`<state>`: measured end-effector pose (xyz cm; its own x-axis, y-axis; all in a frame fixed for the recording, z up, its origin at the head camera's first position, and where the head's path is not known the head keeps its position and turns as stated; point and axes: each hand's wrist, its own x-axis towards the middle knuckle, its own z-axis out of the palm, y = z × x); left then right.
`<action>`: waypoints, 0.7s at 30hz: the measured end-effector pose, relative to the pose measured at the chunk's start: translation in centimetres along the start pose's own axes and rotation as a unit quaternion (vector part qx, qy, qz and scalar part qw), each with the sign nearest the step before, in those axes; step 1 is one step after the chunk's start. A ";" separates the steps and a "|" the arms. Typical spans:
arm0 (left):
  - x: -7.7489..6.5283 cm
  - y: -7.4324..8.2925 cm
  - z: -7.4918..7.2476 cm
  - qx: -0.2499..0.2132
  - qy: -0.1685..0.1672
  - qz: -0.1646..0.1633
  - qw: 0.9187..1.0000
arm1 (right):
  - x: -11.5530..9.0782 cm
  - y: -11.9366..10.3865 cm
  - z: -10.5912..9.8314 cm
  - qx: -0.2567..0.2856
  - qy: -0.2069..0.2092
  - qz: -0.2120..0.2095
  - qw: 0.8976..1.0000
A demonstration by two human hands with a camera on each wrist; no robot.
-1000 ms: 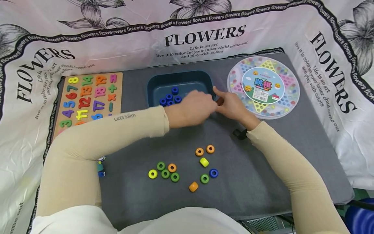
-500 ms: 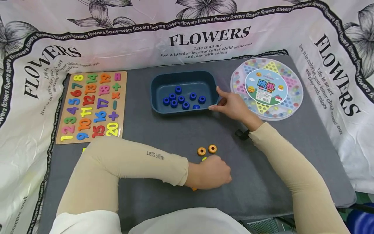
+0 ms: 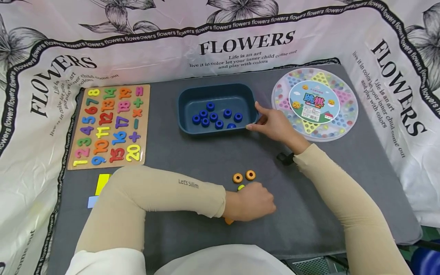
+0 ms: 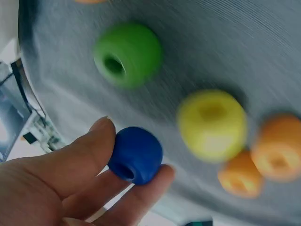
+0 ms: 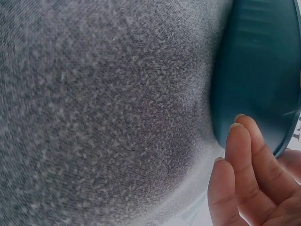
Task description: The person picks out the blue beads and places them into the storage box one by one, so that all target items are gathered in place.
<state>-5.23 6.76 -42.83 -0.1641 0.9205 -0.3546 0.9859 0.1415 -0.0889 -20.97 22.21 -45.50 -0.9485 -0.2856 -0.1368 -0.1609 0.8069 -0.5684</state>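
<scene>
My left hand point(image 3: 252, 201) is low over the grey table. Its thumb and fingertips pinch a blue bead point(image 4: 136, 155), plain in the left wrist view but hidden under the hand in the head view. Near it lie a green bead point(image 4: 128, 54), a yellow bead point(image 4: 212, 126) and orange beads point(image 3: 250, 175). My right hand point(image 3: 275, 124) holds the near right corner of a dark teal tray point(image 3: 214, 90); in the right wrist view, its fingers point(image 5: 238, 146) lie against the outer wall. Several blue beads point(image 3: 213, 117) sit inside the tray.
A number board point(image 3: 109, 126) lies at the left, with yellow and light-blue pieces point(image 3: 102, 183) below it. A round Chinese checkers box point(image 3: 314, 105) is close beyond the right hand. Flowered cloth point(image 3: 151, 53) rises behind the table.
My left hand came from over the tray down to the loose beads and now pinches a blue one. More blue beads show in the tray. The right hand stays on its corner.
</scene>
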 end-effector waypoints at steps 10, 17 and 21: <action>-3.4 -7.0 -2.0 -0.047 0.014 -0.077 0.996 | 0.1 0.1 0.1 0.001 0.005 -0.002 1.000; -5.0 -13.3 -1.5 -0.071 0.067 -0.174 0.980 | 0.0 0.2 0.0 0.000 0.007 -0.008 1.000; -5.2 -17.9 -0.7 -0.119 0.090 -0.243 0.959 | -0.1 0.2 -0.1 0.004 0.006 -0.006 1.000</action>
<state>-22.03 -0.32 -38.73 -0.6186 0.7701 -0.1560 0.7775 0.6285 0.0195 -20.96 22.47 -45.55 -0.9496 -0.2892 -0.1210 -0.1698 0.7990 -0.5768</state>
